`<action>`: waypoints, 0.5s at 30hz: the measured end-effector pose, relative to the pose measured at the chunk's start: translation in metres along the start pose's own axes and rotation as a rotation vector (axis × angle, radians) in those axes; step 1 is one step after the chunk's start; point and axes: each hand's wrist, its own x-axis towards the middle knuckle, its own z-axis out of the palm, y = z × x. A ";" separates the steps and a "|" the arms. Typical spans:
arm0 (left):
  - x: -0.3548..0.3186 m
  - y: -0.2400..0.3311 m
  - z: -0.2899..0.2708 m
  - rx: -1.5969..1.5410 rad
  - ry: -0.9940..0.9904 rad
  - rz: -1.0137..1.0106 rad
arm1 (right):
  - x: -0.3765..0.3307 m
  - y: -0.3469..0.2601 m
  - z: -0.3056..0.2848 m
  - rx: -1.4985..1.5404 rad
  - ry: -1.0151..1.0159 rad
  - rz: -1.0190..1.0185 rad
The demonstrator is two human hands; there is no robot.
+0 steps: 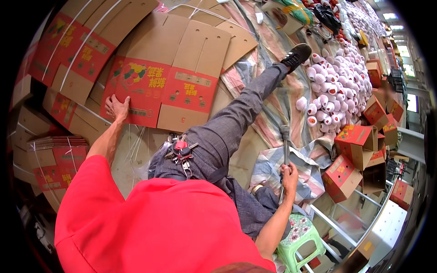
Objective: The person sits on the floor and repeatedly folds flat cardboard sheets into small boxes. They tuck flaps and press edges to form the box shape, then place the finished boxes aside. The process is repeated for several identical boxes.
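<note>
My left hand (117, 108) rests with spread fingers on the lower left edge of a flattened carton (152, 54), brown with red printed panels. In my right hand (289, 176) is a long dark grey rod (286, 152) with a thick, knobbed end. The rod's upper end points away from me, over a striped sheet (268, 120). My legs, in grey trousers, lie between the carton and the rod. A bunch of keys (181, 149) hangs at my waist.
Strapped stacks of flat cartons (66, 157) stand at left. Far right lies a big heap of fruit in white foam nets (334, 91). Folded-up red boxes (341, 178) and a metal rail (334, 224) are at right. Beside me is a green stool (302, 248).
</note>
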 end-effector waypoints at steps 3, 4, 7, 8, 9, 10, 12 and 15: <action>-0.022 0.012 -0.001 -0.026 -0.005 -0.043 | 0.003 0.000 -0.003 -0.124 -0.063 0.031; -0.027 0.022 -0.001 -0.015 -0.019 -0.046 | 0.006 0.001 -0.005 -0.156 -0.072 0.037; -0.034 0.042 0.004 0.055 -0.035 -0.040 | 0.014 0.004 -0.007 -0.188 -0.044 -0.004; -0.039 0.046 0.006 0.100 -0.023 -0.039 | 0.017 0.004 -0.008 -0.202 -0.031 -0.016; -0.048 0.044 0.018 0.133 -0.016 -0.043 | 0.024 0.001 -0.009 -0.212 -0.042 -0.051; -0.053 0.042 0.023 0.146 -0.010 -0.022 | 0.025 0.001 -0.006 -0.214 -0.038 -0.067; -0.034 0.029 0.037 0.035 0.050 0.119 | 0.033 -0.019 0.006 -0.233 -0.010 -0.140; -0.079 0.049 0.029 0.038 -0.037 0.011 | 0.026 -0.017 -0.005 -0.326 -0.008 -0.174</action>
